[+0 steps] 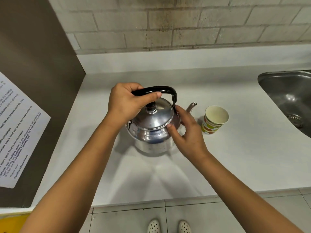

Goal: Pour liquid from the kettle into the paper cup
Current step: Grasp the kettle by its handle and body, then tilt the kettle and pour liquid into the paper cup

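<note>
A shiny metal kettle (151, 130) with a black arched handle and a lidded top stands upright on the white counter (235, 157). Its spout points right, toward a paper cup (214, 120) with a coloured pattern. The cup stands upright a short way right of the spout, and I see no liquid in it. My left hand (127, 101) is closed around the left part of the handle. My right hand (186, 130) rests against the kettle's right side, fingers spread on the body beside the lid rim.
A steel sink (289, 98) with a drain is set into the counter at the far right. A brown panel with a printed notice (16, 132) stands on the left. A brick wall runs along the back. Floor tiles and shoes show below the counter's front edge.
</note>
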### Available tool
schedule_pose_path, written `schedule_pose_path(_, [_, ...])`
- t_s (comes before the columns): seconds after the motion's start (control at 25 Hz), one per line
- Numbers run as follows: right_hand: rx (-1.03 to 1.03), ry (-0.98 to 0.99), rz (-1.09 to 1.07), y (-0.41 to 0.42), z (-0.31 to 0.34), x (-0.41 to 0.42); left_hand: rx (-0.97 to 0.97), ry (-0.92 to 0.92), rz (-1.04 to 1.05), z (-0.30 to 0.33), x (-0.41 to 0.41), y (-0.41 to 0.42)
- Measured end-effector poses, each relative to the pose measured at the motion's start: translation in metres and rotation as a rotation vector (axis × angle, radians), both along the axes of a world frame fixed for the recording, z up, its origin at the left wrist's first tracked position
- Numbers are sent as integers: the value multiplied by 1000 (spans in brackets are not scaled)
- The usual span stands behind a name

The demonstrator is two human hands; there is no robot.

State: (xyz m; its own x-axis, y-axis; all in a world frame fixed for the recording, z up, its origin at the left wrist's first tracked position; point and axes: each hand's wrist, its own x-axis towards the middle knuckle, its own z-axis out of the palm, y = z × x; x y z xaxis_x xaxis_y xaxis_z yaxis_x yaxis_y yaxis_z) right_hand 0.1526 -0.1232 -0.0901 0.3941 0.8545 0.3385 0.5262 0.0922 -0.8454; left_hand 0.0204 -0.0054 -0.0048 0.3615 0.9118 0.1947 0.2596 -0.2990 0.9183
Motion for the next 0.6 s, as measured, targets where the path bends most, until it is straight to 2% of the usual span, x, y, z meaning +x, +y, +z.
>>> schedule_pose_path(0.2, [-113, 74, -39, -10, -5, -15, 22, -18, -30, 7, -2, 0])
schedule_pose_path(0.4, [-125, 310, -113, -14, -8, -26, 34, 32, -37, 8, 2, -3])
schedule_pose_path(0.6, [-143, 383, -97, -21, -7, -28, 47, 96, -50, 10, 9, -10])
